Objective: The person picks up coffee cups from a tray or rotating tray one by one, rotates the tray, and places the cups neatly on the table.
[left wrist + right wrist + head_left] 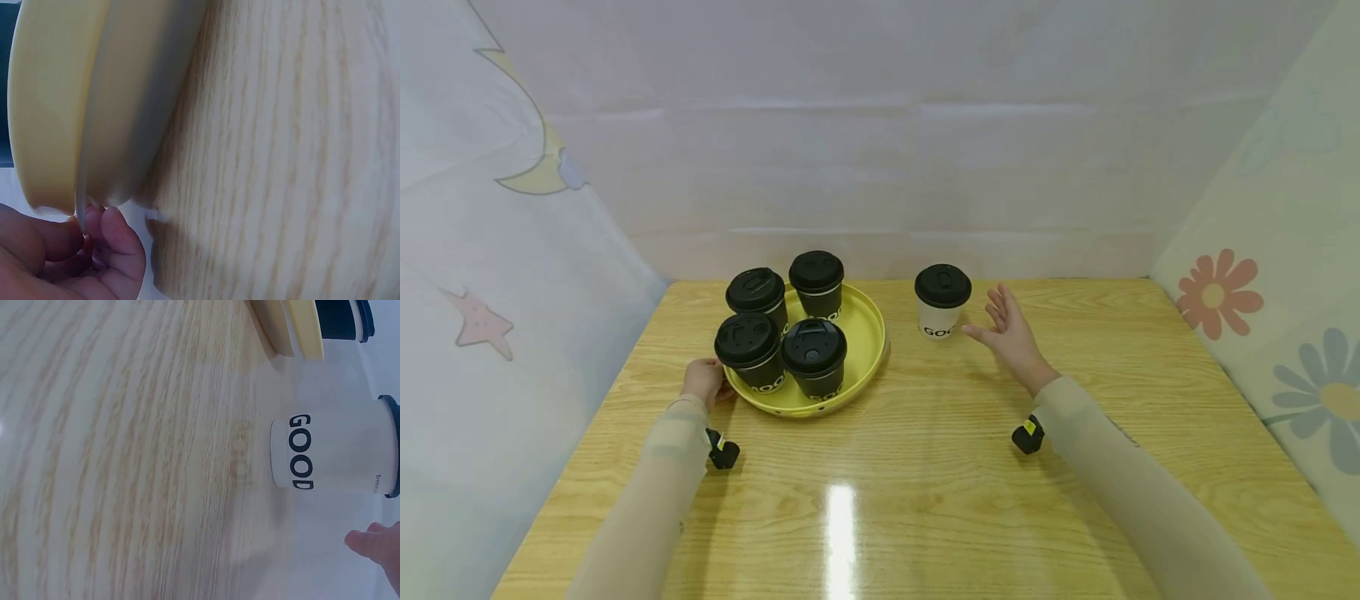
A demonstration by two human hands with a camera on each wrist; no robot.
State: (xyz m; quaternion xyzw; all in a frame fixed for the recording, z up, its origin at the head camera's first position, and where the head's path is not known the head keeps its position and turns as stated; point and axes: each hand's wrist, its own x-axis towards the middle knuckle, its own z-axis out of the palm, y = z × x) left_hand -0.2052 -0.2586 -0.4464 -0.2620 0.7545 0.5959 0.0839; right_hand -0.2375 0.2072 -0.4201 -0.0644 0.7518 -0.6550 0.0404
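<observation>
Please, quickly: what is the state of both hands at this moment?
Left hand: closed, pinching the yellow tray by its rim.
Right hand: open, holding nothing, near the white cup.

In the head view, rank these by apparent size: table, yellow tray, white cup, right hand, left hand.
1. Table
2. Yellow tray
3. White cup and right hand: too alike to rank
4. Left hand, smallest

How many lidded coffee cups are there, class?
5. On the yellow tray: rear left cup, rear right cup, front left cup, front right cup; on the wooden table: white cup.
</observation>
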